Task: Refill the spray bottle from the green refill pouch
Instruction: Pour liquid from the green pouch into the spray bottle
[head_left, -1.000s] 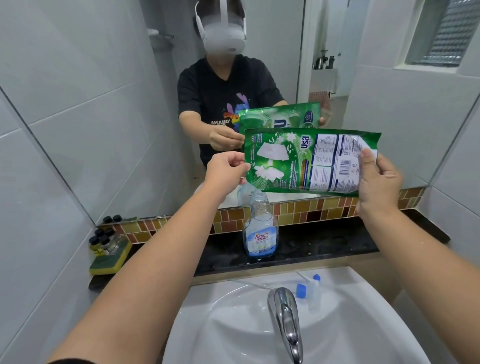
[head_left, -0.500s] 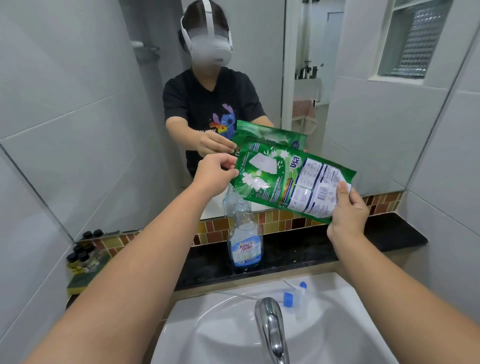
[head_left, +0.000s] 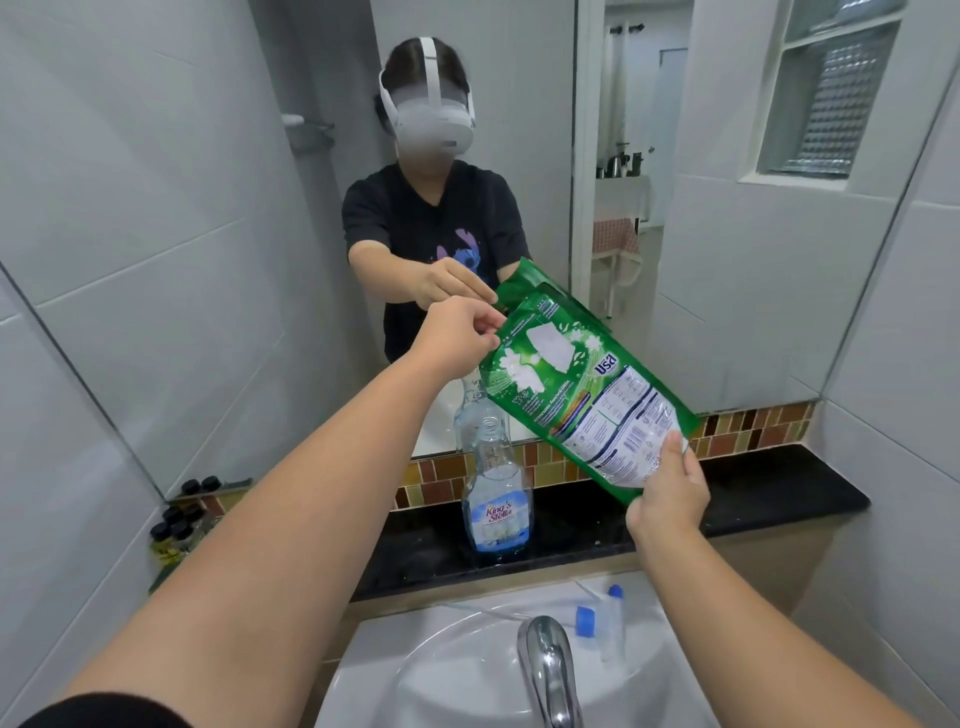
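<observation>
I hold the green refill pouch (head_left: 582, 395) in the air above the black ledge, tilted with its top corner up at the left. My left hand (head_left: 457, 332) pinches that top corner. My right hand (head_left: 667, 493) grips the pouch's lower end. The clear spray bottle (head_left: 496, 499) with a blue label stands upright and uncapped on the ledge, just below the pouch's raised end. Its white and blue spray head (head_left: 605, 621) lies on the sink rim at the right of the tap.
A white sink (head_left: 441, 670) with a chrome tap (head_left: 545, 665) is right below. The black ledge (head_left: 779, 499) runs under the mirror (head_left: 519, 156). Several small dark-capped bottles (head_left: 174, 525) sit at the ledge's left end. Tiled walls close both sides.
The pouch has tipped from level to steeply slanted: my right hand has dropped with the lower end, while my left hand keeps the top corner high over the bottle.
</observation>
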